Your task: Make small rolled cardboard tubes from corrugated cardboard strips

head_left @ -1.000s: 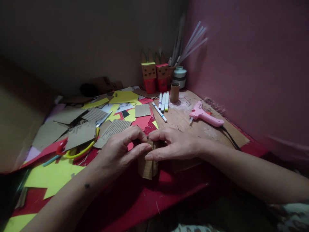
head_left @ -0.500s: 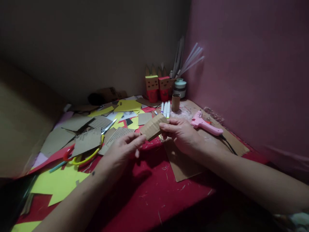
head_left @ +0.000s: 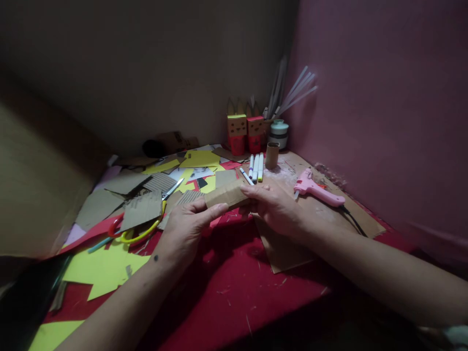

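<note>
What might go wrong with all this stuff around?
The glue gun lies beyond the right hand. I can't tell whether it's hot, but its tip might burn a finger.

The scissors lie partly under a scrap, blade showing, beyond the left hand. Reaching there might mean a nick.

The folded cardboard is held between both hands, so squeezing too hard might crush it.

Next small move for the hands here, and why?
Probably hold the folded cardboard with the left hand alone, freeing the right hand to reach for the pink glue gun. Both hands grip the cardboard at opposite ends, and the glue gun lies unheld near the right one. Whether the cardboard's folds are fastened, I can't tell.
</note>
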### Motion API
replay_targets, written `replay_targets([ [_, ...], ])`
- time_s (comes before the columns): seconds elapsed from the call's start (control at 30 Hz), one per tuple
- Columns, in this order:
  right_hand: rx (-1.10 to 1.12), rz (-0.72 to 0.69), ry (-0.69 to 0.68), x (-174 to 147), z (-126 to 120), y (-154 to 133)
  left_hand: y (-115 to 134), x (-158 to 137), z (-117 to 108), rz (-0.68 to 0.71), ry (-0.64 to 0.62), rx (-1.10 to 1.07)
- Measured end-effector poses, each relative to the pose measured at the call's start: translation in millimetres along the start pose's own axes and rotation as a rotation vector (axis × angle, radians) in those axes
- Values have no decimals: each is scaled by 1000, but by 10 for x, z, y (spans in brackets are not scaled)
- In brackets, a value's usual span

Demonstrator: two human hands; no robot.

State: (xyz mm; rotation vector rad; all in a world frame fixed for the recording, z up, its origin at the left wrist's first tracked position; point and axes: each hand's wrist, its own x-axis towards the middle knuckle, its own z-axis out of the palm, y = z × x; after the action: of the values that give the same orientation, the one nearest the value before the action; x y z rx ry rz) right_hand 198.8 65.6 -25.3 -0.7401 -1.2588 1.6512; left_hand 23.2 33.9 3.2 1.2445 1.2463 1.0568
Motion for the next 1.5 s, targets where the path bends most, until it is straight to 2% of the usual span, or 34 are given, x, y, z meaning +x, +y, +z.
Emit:
replay_targets([
  [0.23,-136,38,33,-14,19,1,26,-32,48,-16,-56,-11],
  [0.37,-98,36,25,-12,-6,7,22,-33,46,43,-22,67],
  [0.57,-47,225,-46,22,-19,-4,-40,-16,18,-29,-94,66],
  [0.7,0,216,46,82,17,4,-62,8,-18,-46,-90,100],
  [0.9,142,61,59,77,101,23,-51,30,12,71,-108,9],
  [1.1,97,136,16,7,98,77,-87,-20,22,118,29,183],
  [1.2,78,160,18,5,85,80,-109,-10,9,185,30,294],
  [1.3,80,89,79,22,60,78,-140,27,2,243,-5,206],
  [1.37,102,60,121,35,34,80,-157,48,-1,308,19,169],
  [1.5,164,93,135,37,2,93,-157,20,14,490,104,391],
])
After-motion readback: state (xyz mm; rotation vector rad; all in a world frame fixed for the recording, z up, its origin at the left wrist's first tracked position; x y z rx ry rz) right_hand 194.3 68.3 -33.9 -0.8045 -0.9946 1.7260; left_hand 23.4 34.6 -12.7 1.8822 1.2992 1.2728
